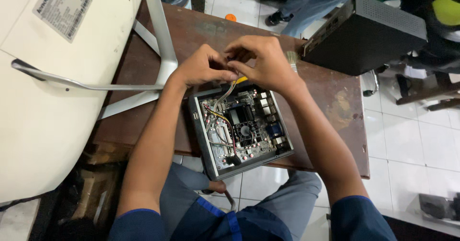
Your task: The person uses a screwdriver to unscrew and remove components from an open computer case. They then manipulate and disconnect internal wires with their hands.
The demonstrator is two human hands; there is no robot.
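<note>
An opened small computer case point(209, 151) lies on the brown table point(330, 102), its circuit board point(242, 126) with a black fan exposed. A bundle of red, yellow and black wires point(222, 99) rises from the board to my hands. My left hand point(203, 66) and my right hand point(261, 61) meet just above the case's far edge, both pinching the end of the wire bundle, where a yellow piece shows. The connector itself is hidden by my fingers.
A white all-in-one monitor back point(52, 87) with a metal stand point(160, 44) fills the left. A black box-shaped case point(369, 35) sits at the table's far right, a brush point(291, 58) beside it. Another person's legs point(306, 3) stand beyond the table. Tiled floor lies to the right.
</note>
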